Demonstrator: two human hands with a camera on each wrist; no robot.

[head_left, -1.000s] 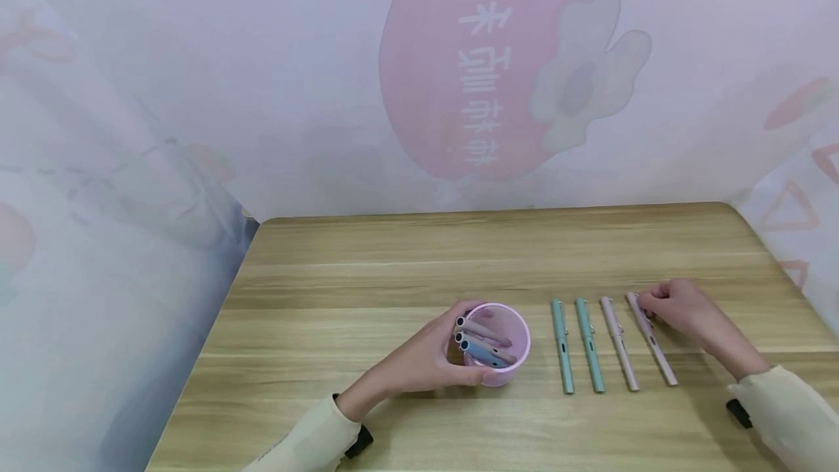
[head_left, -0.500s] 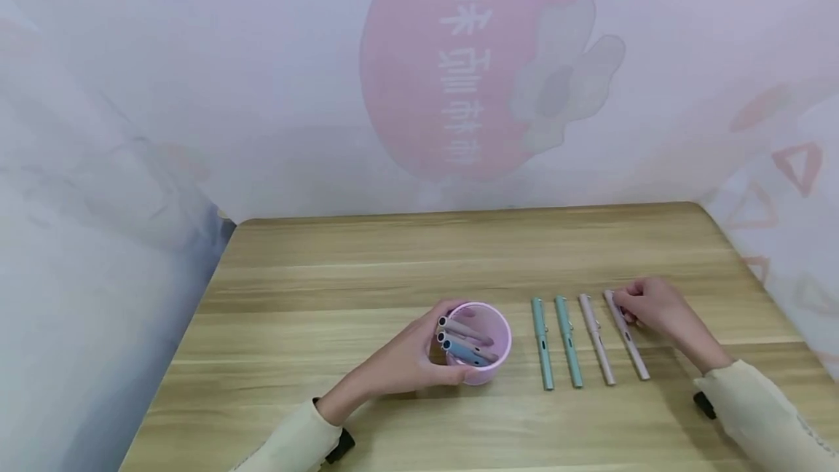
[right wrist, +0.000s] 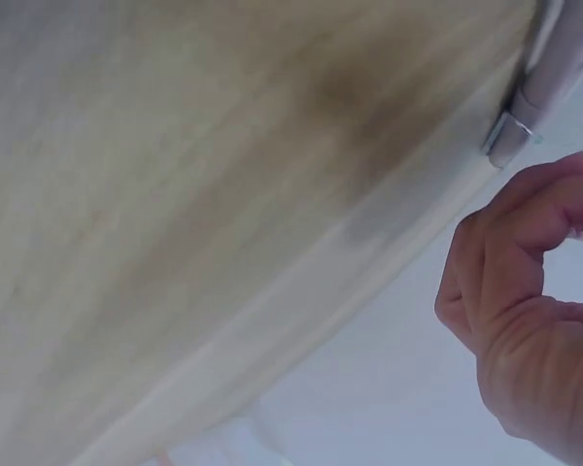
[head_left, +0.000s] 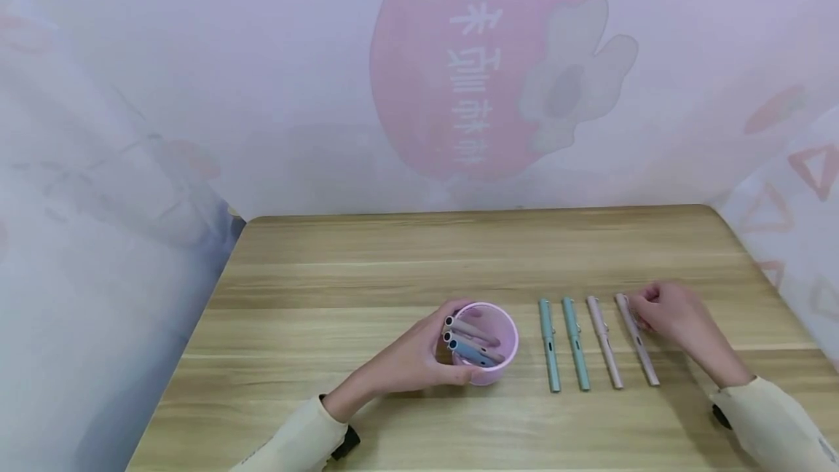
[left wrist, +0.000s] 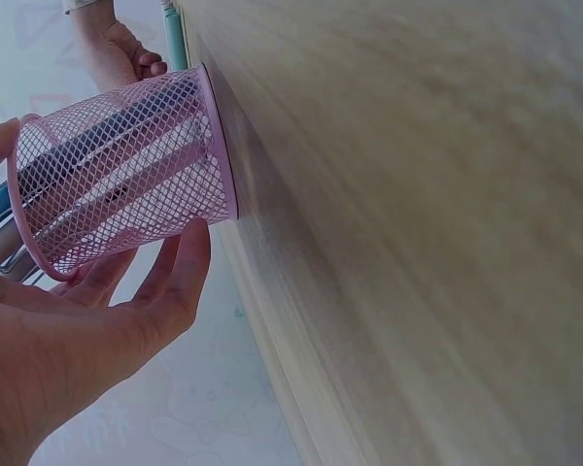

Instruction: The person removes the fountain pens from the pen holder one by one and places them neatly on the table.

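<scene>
The left hand is wrapped round the side of the pink mesh cup, fingers and thumb curled against the wire, with a few pens leaning inside it. To its right four pens lie in a neat row on the wooden table — two green, two pink. The right hand sits at the top end of the outermost pink pen, fingers bent in toward it.

What I'd worry about is that row. The pens are round and lie close together, so a careless nudge from those fingertips could roll the outer one into its neighbour and knock the line crooked. The cup is light and already top-heavy with slanting pens — a pull from the left hand could tip it and spill them.

From above I cannot tell whether the right fingers actually pinch the pen or only touch it. The right wrist view is little help: a blurred tabletop, a curled thumb and finger meeting with nothing plainly between them, and the clip end of a pen just beside. The exact count of pens in the cup is also hard to make out through the mesh.
</scene>
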